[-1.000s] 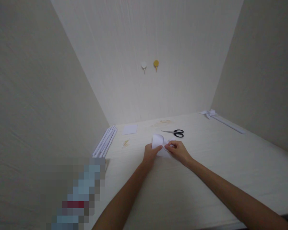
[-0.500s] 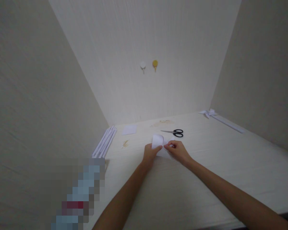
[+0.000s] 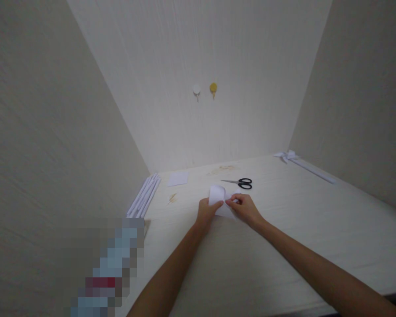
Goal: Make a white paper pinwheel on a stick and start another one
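A white sheet of paper (image 3: 217, 193) is held between my two hands above the table, its left part curled over into a loop. My left hand (image 3: 207, 212) grips the curled part, thumb on top near the middle of the sheet. Close beside that thumb, my right hand (image 3: 244, 206) pinches the paper with thumb and index finger. Part of the sheet is hidden behind the right fingers. Just beyond the hands lies a pair of scissors (image 3: 242, 182) with black handles, blades pointing left.
Several rolled white paper sticks (image 3: 144, 196) lie along the left wall. A small white paper square (image 3: 178, 178) rests at the back left. Near the right wall is a paper pinwheel-like piece (image 3: 287, 156) on a long white stick (image 3: 313, 171). Two hooks (image 3: 213, 88) hang on the back wall.
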### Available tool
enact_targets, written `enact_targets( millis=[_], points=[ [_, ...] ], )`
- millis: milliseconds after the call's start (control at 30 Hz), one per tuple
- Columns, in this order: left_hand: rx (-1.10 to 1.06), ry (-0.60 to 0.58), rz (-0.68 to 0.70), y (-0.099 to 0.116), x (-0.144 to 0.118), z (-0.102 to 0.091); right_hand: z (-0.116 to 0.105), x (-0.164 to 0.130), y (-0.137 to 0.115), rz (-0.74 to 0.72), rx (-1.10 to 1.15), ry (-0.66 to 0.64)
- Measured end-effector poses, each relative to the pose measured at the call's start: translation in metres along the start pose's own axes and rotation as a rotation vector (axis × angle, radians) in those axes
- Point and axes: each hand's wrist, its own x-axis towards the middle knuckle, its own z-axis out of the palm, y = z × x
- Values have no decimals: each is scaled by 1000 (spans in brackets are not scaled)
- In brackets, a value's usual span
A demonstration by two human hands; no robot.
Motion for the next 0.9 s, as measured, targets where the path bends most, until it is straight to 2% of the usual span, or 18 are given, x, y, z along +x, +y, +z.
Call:
enact_targets(
  millis=[200,433,500,600,700,900],
  points=[
    [-5,-10,11,-1,1,0,1,1,2,-14,-7,2],
    [69,75,38,3,-1,3,3,0,0,-54,10,23],
    [43,90,41,2,-1,4,3,-1,-1,-33,100,24],
    [-22,93,39,1,-2,3,4,-3,-1,44,356,-12],
    [-82,62,35,1,-3,4,4,-4,-1,34,568,11],
    [-51,77,48,4,-9,12,4,-4,1,20,652,72]
  ],
)
